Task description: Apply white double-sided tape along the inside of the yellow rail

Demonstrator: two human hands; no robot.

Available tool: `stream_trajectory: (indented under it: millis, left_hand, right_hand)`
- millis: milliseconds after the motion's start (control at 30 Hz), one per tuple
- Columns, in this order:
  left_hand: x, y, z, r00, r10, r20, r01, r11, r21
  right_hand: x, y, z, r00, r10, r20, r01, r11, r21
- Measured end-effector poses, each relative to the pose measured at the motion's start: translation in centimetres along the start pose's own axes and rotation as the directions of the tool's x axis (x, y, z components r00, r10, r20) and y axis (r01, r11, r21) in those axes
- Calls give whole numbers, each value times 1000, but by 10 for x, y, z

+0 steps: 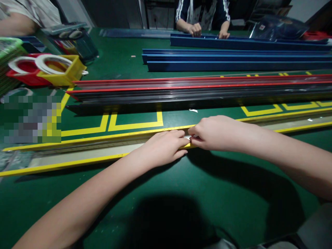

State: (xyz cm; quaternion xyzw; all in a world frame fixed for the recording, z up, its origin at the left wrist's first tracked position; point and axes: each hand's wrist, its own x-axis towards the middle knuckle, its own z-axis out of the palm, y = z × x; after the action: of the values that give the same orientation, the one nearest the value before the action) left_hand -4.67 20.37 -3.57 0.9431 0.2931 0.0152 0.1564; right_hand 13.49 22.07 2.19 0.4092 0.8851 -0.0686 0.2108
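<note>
A long yellow-edged channel profile (77, 163) lies across the green table in front of me, its pale inner face turned up. My left hand (166, 147) rests over the channel near its middle, fingers bent around the near yellow edge. Right beside it, my right hand (211, 133) is closed in a pinch inside the channel, its fingertips almost meeting those of the left. A small whitish bit shows between the fingertips, too little of it visible to name. Clear crumpled plastic (15, 160) sits at the channel's left end.
Beyond the channel lie red and black profiles (155, 84), then blue profiles (207, 66). Red (26, 77) and yellow bins (68, 74) with white tape rolls stand at left. Across the table, a co-worker's hands (195, 30) touch a blue profile. Yellow tape outlines (135, 125) mark the tabletop.
</note>
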Motion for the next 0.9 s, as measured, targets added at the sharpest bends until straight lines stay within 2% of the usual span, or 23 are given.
stream_trajectory:
  millis: [233,500,633,900]
  left_hand:
    - [3,-2,-1,996,-52,77,56,997,-53]
    - [5,-1,-2,991,-69,113,76,995,-57]
    - [6,1,-3,984,-117,137,122,992,-29]
    - [6,9,-3,969,-205,137,204,979,17]
  right_hand:
    - [0,2,3,997,47,62,-47,999,1]
    - [1,2,9,998,39,54,-40,999,22]
    - [1,0,9,998,33,63,-35,999,41]
    - [-9,-1,17,999,1,-50,0,1000,13]
